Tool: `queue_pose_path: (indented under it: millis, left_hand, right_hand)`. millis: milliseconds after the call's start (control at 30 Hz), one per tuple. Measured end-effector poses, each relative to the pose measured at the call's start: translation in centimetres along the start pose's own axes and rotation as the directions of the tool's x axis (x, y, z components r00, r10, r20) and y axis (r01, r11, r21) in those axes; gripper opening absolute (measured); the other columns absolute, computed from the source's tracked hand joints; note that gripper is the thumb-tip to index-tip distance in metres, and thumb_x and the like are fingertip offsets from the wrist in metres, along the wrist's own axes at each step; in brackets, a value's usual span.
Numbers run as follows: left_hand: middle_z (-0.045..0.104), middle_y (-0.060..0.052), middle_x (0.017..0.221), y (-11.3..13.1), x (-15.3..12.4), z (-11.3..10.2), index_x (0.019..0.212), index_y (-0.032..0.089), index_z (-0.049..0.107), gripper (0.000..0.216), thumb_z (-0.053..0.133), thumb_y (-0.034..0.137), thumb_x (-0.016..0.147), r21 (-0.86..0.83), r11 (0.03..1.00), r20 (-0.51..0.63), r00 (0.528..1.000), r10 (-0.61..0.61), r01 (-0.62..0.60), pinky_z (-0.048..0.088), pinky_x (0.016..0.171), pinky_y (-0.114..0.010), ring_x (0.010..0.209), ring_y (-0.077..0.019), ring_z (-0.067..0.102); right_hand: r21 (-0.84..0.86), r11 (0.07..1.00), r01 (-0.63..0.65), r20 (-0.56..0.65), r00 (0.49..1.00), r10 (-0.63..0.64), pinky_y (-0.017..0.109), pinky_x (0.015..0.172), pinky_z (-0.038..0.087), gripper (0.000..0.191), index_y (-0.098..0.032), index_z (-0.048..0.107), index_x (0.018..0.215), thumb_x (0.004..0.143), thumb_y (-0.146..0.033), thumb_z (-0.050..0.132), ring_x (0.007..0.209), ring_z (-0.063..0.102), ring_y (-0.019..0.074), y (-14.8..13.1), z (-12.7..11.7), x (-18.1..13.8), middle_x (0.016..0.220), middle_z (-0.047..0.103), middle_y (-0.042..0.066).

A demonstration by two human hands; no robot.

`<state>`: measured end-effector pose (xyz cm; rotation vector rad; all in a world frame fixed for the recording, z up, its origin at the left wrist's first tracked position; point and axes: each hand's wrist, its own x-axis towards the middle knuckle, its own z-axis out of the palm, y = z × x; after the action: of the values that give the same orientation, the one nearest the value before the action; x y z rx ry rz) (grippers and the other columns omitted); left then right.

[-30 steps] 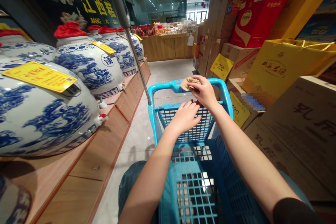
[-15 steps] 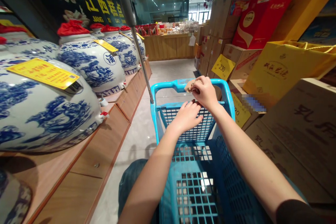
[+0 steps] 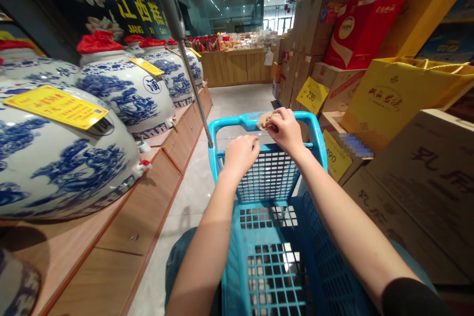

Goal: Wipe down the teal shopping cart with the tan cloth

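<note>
While my right grip [image 3: 286, 131] pinches the brown cloth [image 3: 263, 119] on the far rim of the blue cart [image 3: 225, 123], middle of the frame, my left grip [image 3: 240, 152] curls around its bar. If the cart rolls away, the cloth could slip off.

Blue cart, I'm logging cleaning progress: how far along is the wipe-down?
Done: nothing tells; no part of the blue cart looks visibly wiped. In hand: the right hand presses a tan cloth on the handle bar, the left hand grips the crossbar below. Left, likely: the rest of the handle and the mesh basket.
</note>
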<state>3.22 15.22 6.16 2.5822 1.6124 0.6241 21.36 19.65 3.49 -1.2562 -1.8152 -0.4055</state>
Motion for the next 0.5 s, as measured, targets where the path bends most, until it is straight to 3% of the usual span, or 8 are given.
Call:
queue_pose_path:
  millis: [100, 233, 333, 433, 500]
  left_hand:
    - [0.076, -0.009, 0.132, -2.2, 0.2, -0.1, 0.13, 0.02, 0.073, 0.036, 0.047, 0.027, 0.106, 0.069, 0.997, -0.036, 0.999, -0.04, 0.043, 0.055, 0.11, -0.042, 0.126, -0.0288, 0.069]
    - [0.066, -0.015, 0.147, -4.2, 0.0, 1.0, 0.138, 0.014, 0.067, 0.039, 0.048, 0.02, 0.104, 0.095, 0.994, -0.08, 0.995, 0.054, -0.046, 0.045, 0.124, -0.042, 0.141, -0.0273, 0.059]
    - [0.056, -0.014, 0.16, -4.5, -0.4, 2.0, 0.143, 0.014, 0.062, 0.042, 0.048, 0.022, 0.105, 0.089, 0.991, -0.09, 0.99, 0.11, -0.101, 0.038, 0.128, -0.044, 0.151, -0.027, 0.049]
    - [0.064, -0.015, 0.151, -4.2, -0.8, 2.3, 0.14, 0.014, 0.064, 0.041, 0.043, 0.029, 0.109, 0.115, 0.992, -0.045, 0.997, 0.06, -0.054, 0.044, 0.122, -0.045, 0.142, -0.0282, 0.058]
    - [0.074, -0.015, 0.136, -3.9, -0.9, 2.1, 0.134, 0.014, 0.069, 0.042, 0.038, 0.031, 0.111, 0.145, 0.989, 0.018, 1.0, 0.024, -0.026, 0.05, 0.114, -0.045, 0.129, -0.029, 0.068]
  right_hand:
    - [-0.024, 0.999, -0.046, -0.049, 0.998, 0.045, 0.044, 0.086, 0.052, 0.017, -0.023, 0.071, 0.084, 0.086, -0.01, 0.061, 0.103, 0.054, 0.0298, -0.4, 0.3, 0.0, 0.113, 0.064, 0.012]
    - [0.004, 0.998, 0.063, 0.036, 0.997, -0.064, 0.046, 0.092, 0.052, 0.013, -0.024, 0.069, 0.084, 0.088, -0.013, 0.063, 0.104, 0.054, 0.03, -0.7, 0.6, 0.1, 0.116, 0.064, 0.012]
    - [0.008, 0.999, 0.033, -0.007, 0.999, -0.033, 0.046, 0.091, 0.052, 0.012, -0.024, 0.067, 0.082, 0.092, -0.021, 0.064, 0.103, 0.054, 0.0301, -0.4, 0.4, 0.2, 0.114, 0.064, 0.012]
    - [-0.029, 0.999, -0.021, -0.062, 0.998, 0.019, 0.045, 0.087, 0.052, 0.009, -0.024, 0.066, 0.082, 0.09, -0.021, 0.064, 0.101, 0.054, 0.0303, -0.3, 0.3, 0.1, 0.111, 0.063, 0.012]
    - [-0.05, 0.999, 0.018, -0.028, 0.999, -0.019, 0.045, 0.087, 0.052, 0.01, -0.024, 0.066, 0.081, 0.087, -0.017, 0.063, 0.101, 0.054, 0.0304, -0.6, 0.4, 0.1, 0.112, 0.064, 0.012]
